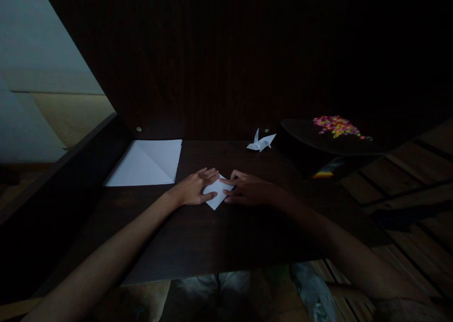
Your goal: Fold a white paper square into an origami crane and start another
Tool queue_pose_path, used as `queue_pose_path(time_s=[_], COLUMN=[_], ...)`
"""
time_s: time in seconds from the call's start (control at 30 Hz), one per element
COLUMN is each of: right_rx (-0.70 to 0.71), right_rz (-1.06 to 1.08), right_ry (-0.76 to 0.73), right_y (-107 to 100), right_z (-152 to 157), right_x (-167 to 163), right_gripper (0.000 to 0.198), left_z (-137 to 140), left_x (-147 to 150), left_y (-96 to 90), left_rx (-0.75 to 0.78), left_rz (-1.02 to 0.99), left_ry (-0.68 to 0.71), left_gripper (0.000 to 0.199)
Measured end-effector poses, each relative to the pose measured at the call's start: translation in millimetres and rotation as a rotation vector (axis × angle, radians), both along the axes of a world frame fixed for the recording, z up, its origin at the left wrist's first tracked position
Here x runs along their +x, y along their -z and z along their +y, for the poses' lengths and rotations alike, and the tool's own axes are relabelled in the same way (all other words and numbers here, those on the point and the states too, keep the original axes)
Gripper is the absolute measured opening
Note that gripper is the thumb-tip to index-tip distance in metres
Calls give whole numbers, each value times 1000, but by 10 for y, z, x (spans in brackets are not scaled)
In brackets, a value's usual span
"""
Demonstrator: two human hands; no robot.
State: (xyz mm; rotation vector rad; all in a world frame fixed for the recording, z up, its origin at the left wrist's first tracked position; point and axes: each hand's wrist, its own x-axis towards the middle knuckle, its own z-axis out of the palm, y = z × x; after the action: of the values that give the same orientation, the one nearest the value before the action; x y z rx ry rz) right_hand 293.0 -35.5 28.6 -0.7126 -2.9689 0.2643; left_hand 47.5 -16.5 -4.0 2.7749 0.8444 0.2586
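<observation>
A small folded piece of white paper (214,200) lies flat on the dark table, one corner toward me, in a diamond shape. My left hand (194,187) rests over its left side, fingers stretched out and thumb on the paper. From the right, my right hand (247,188) touches the paper's right edge with its fingertips, the fingers apart and partly bent. Behind and to the right stands a folded white paper crane (261,143). To the left lies a stack of white paper sheets (148,161) with a diagonal crease on the top one.
On a raised rounded shelf (300,131) at the right sits a heap of small colourful pieces (338,125). A dark wooden panel (212,67) rises behind the table (184,246). A dark side board (71,171) bounds the left. Slatted wooden flooring (406,185) shows at the right.
</observation>
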Motion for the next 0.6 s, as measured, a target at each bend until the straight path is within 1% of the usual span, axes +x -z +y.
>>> queue_pose_path(time_s=[0.1,0.17,0.2,0.3,0.37,0.4,0.5,0.6], right_rx=[13,10,12,30,31,23,-8,-3], right_rz=[21,49,61,64,55,56,80,105], right_ry=[0,10,14,43,79,101,158,212], right_y=[11,24,31,46,51,53,60,72], right_z=[-18,-39,-50,-80,-100,-110,-133,-143], right_x=[-1,-8,-12,-22,-30,-35,-51,-72], right_gripper=[37,36,36,34,32,31,29,33], left_z=[-14,-29,-35,-43,-36,-31,-19,-38], left_x=[1,-1,-3,-20,-40,-51,-84,-107], left_y=[-8,-19,-25,-42,-44,-41,-24,-23], left_rx=[-25,-44,-57,-124,-172,-186,-161,-61], left_rz=[-17,-43,-67,-170,-241,-270,-335,-367], left_ry=[5,-15,-41,-113,-107,-99,-124,-211], left_gripper=[62,68,73,99,110,112,105,89])
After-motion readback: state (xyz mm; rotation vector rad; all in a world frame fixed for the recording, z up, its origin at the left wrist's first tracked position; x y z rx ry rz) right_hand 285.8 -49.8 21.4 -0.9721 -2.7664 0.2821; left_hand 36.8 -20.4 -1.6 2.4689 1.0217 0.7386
